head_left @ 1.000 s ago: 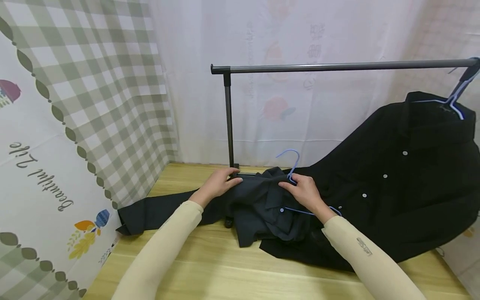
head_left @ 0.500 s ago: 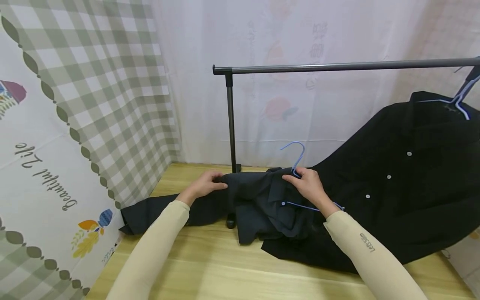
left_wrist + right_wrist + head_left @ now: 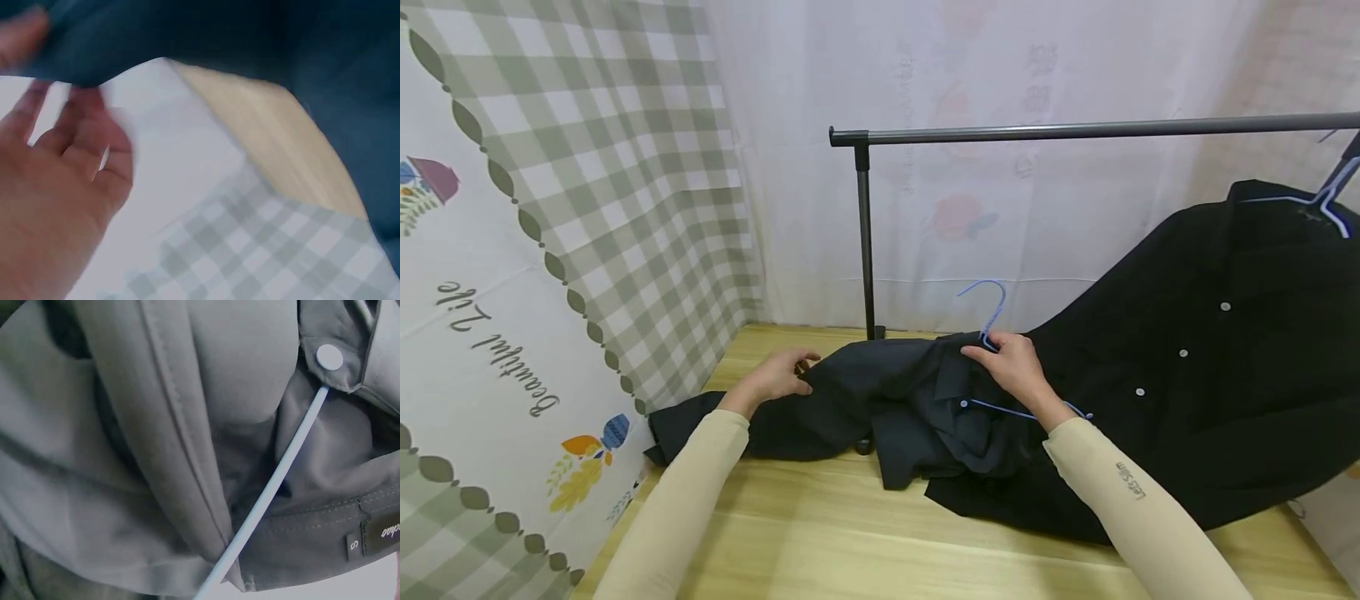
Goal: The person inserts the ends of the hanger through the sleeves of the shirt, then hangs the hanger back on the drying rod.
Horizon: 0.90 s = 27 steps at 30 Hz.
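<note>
A dark button-up shirt (image 3: 910, 375) lies bunched on the wooden tabletop, one sleeve stretched to the left. A thin blue hanger (image 3: 992, 313) runs into it, hook up and lower bar crossing the front. My right hand (image 3: 1017, 367) pinches the hanger's neck together with the shirt's collar area. In the right wrist view, the hanger bar (image 3: 269, 494) passes a white button (image 3: 329, 357) and a collar label (image 3: 382, 534). At the sleeve's upper edge, my left hand (image 3: 772, 381) curls its fingers round the cloth; in the left wrist view, fingertips go behind the fabric (image 3: 187, 37).
A metal garment rack (image 3: 1037, 132) stands behind, its left post rising past the shirt. Another black shirt (image 3: 1247, 358) hangs at the right on a blue hanger (image 3: 1330, 196), its lower part spread on the tabletop (image 3: 850, 542). Checked cloth (image 3: 647, 158) covers the left wall.
My left hand has slid leftward from the shirt's shoulder along the sleeve, raising the cloth's edge. My right hand keeps hold of the hanger, raised slightly. The head view has shifted a little.
</note>
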Each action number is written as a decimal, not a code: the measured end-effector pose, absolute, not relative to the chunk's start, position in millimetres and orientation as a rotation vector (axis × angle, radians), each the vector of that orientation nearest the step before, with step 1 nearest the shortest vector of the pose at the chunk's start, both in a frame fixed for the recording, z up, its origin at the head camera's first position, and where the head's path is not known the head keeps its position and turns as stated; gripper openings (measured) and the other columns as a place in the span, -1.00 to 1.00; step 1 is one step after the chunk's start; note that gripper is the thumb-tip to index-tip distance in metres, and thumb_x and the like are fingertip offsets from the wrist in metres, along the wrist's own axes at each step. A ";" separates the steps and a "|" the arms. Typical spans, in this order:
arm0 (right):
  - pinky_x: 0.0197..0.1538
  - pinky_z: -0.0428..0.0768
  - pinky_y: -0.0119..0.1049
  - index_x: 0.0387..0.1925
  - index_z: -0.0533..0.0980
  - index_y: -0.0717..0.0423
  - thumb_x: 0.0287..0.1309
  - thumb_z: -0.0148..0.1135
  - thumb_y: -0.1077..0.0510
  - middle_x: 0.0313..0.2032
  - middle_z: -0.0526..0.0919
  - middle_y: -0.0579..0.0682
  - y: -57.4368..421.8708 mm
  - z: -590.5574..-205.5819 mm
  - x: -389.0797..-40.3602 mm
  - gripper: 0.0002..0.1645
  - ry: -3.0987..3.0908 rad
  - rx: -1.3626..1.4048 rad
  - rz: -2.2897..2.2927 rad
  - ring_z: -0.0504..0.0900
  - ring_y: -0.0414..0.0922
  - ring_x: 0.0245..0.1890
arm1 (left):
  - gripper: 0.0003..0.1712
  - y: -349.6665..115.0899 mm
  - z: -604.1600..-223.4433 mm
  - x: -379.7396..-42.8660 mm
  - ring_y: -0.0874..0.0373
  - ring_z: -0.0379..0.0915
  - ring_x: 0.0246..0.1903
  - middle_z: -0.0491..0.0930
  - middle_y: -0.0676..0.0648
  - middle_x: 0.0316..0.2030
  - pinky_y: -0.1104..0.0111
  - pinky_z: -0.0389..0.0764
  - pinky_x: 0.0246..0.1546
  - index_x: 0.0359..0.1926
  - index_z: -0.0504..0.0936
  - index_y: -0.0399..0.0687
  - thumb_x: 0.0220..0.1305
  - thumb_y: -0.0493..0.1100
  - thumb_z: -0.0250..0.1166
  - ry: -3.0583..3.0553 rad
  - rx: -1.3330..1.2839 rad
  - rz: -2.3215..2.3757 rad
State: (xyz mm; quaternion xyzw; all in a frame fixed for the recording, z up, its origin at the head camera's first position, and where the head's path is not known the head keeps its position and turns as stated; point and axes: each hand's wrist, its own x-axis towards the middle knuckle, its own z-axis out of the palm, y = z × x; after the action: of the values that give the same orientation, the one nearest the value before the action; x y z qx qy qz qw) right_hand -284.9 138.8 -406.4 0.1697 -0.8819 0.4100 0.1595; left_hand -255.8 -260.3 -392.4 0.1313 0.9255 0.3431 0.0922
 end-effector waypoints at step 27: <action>-0.42 0.54 -0.09 -0.15 0.66 0.12 0.12 0.47 -0.04 -0.41 0.70 0.05 84.9 -415.3 -273.1 -0.63 -2.567 0.548 0.676 0.63 0.01 -0.50 | -0.77 -122.8 -418.9 -264.9 0.00 0.57 -0.14 0.63 -0.09 -0.16 0.18 0.58 -0.08 -0.10 0.70 -0.13 0.46 -0.10 0.20 3.375 0.771 0.851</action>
State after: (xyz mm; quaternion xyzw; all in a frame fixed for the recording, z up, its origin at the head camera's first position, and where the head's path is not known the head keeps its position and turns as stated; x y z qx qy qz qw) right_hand -273.1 84.9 -415.3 0.1973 -0.9252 0.2435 0.2140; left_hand -264.9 -122.8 -418.9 0.2114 0.9255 0.2335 -0.2104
